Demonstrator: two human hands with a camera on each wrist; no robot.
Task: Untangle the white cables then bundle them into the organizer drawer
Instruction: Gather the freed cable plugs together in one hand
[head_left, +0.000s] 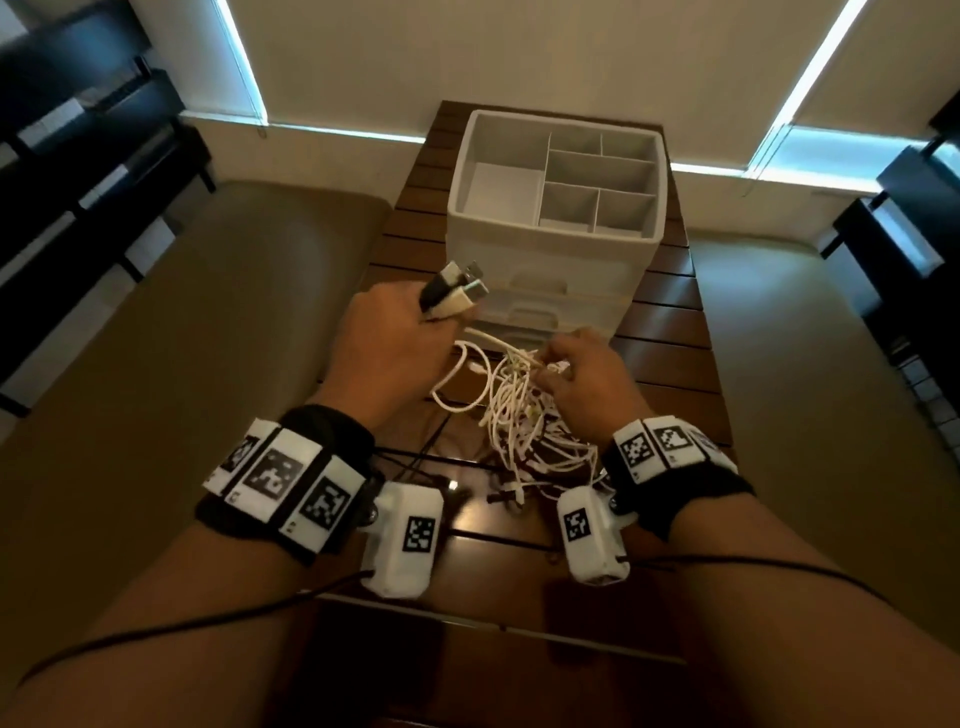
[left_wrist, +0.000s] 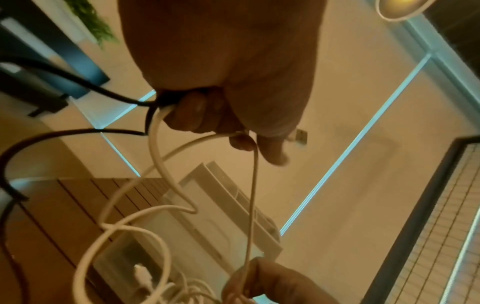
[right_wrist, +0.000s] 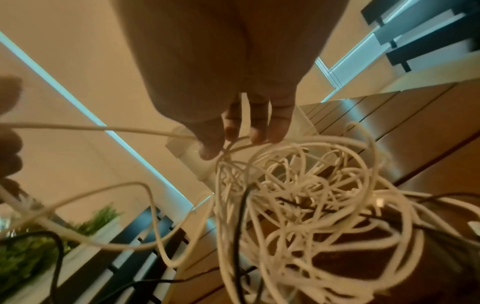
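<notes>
Nearest, the knotted heap of thin white cables (head_left: 519, 415) lies on the dark slatted wooden table (head_left: 660, 322); the right hand (head_left: 582, 379) pinches strands at its top, apparently to loosen them. The left hand (head_left: 384, 348) grips several freed USB plugs (head_left: 457, 291), likely keeping ends sorted. Beyond, the pale grey plastic drawer organizer (head_left: 556, 208) stands, its drawers closed.

The left hand (left_wrist: 228, 82) is curled round white cables (left_wrist: 155, 144) and black cables (left_wrist: 78, 82) that trail down and to the left from it. One thin white strand runs straight down to the right hand's fingers (left_wrist: 267, 283). Below the hand lie the slatted table (left_wrist: 59, 216) and the pale organizer (left_wrist: 215, 216).
</notes>
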